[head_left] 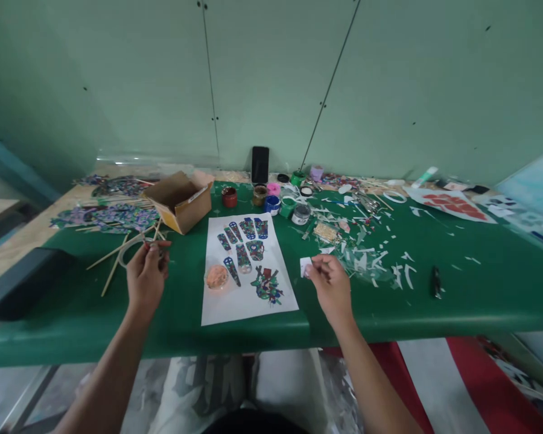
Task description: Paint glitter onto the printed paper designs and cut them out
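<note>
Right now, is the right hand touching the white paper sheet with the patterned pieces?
Apart: the head view shows green tabletop between the right hand and the right edge of the white paper sheet.

Pale trousers (283,386) with dark lettering (216,383); bare forearms (113,361).

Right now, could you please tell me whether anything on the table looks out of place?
Yes: loose white scraps lie strewn across the green tabletop, just beyond and to the right of the right hand. They look untidy beside the white sheet, where patterned pieces lie separately.
</note>
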Demonstrator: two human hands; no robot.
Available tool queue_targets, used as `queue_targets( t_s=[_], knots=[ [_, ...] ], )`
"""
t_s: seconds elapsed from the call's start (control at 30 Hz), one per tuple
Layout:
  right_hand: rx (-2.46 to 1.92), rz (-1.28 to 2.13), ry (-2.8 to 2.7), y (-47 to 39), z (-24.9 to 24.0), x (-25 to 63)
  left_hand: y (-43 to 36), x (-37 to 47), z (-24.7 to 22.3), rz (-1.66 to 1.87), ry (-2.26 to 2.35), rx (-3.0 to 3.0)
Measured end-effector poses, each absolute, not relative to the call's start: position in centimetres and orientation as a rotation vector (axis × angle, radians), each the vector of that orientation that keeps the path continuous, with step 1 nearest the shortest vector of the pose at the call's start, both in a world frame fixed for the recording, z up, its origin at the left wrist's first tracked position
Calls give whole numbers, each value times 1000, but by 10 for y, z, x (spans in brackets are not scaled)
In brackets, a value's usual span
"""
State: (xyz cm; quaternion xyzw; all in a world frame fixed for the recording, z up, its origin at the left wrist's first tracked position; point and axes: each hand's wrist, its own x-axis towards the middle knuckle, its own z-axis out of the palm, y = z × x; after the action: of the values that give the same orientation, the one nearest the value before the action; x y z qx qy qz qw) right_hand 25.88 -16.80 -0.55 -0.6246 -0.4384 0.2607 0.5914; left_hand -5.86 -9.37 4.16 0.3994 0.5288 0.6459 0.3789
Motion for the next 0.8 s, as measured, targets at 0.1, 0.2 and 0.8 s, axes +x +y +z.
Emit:
queue_targets(
  t_s=[0.1,0.2,0.8],
  knots=[
    [-1414,606,-970,-156,-18,259,-87,-61,24,1658,1330,1027],
    [-1399,561,-867,-151,-27,259,-85,-63,13,1668,1309,1031],
    [-1368,465,-788,-156,-45,263,-82,-65,4,1686,1230,983]
  ],
)
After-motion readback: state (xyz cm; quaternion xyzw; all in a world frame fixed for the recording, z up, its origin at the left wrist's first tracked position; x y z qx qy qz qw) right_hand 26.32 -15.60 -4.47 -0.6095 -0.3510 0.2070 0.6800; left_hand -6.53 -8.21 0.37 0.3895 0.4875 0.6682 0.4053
